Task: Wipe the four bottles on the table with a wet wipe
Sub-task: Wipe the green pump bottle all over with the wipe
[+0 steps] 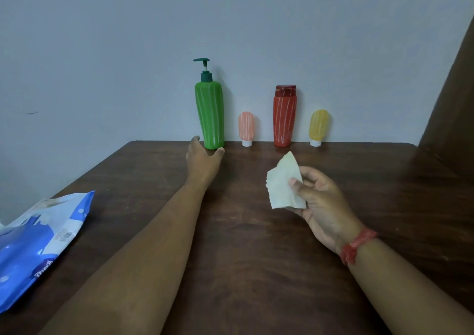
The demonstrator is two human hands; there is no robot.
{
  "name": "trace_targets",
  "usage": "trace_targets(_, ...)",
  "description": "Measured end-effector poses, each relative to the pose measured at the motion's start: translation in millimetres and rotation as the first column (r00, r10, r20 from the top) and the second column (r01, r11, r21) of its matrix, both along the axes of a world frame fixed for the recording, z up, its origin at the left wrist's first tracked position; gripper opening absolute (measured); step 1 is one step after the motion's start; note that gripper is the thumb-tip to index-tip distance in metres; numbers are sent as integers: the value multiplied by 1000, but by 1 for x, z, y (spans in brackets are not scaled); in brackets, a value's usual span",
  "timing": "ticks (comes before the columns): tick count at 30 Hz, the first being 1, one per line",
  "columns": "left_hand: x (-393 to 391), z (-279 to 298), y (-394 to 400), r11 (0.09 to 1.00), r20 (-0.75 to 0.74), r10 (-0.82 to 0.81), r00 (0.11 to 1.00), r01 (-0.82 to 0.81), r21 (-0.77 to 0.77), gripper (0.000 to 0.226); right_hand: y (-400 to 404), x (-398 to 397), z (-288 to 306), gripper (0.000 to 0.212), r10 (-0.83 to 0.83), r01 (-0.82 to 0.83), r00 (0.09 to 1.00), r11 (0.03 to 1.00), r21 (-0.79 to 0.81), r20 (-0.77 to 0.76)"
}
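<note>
**Left hand at the green pump bottle, wipe pinched in the right**

Going L to R. Far left: blue and white wipes pack [38, 242] lying flat on the dark wood table [243, 257], cut off by the frame edge, so only part of it shows. Print on it is too small/blurry to read.

Left hand [204, 159] is stretched out to the base of the green pump bottle [209, 114]. Fingers on the bottle's left side, thumb on the right, spread apart w/ the foot of the bottle between them. Can't tell if they actually touch it or just sit next to it, and the fingertips are mostly hidden behind the hand itself.

Bottles stand in a row along the back edge against the wall, all w/ pale streaks on them: green pump one, then a small pink tube [246, 128] standing on its white cap, then a red bottle [284, 115] w/ a dark red cap, then a small yellow tube [318, 127], also cap down. All upright and apart from each other.

Right hand [322, 204] is nearer the camera, held over the table approx in front of the red bottle. Thumb and fingers pinch a crumpled white wet wipe [283, 183], which sticks up and out to the left of the hand. Red band [357, 245] on that wrist.

Far right: a dark brown slanted surface, cropped, no idea what it is.
</note>
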State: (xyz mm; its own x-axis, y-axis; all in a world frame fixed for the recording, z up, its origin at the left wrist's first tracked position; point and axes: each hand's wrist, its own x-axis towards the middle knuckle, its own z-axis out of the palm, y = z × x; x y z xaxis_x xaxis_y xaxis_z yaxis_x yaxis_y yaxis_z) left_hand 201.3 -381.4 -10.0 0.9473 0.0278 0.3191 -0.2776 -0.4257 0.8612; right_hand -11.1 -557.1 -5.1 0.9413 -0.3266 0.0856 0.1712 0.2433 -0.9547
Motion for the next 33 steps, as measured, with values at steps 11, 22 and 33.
trace_targets(11, 88, 2, -15, 1000, -38, -18, 999, 18, -8, 102, -7, 23, -6, 33, 63, -65, 995, 998, 23, 75)
trace_targets(22, 93, 7, -18, 990, -98, -33, 995, 46, 132, 64, -8, 25, -7, 34, 77, -80, 993, 996, 27, 84)
trace_targets(33, -29, 6, -2, 959, -76, -282, 956, 283, 3, 71, -1, 17, -1, 28, 6, -7, 996, 1000, 11, 90)
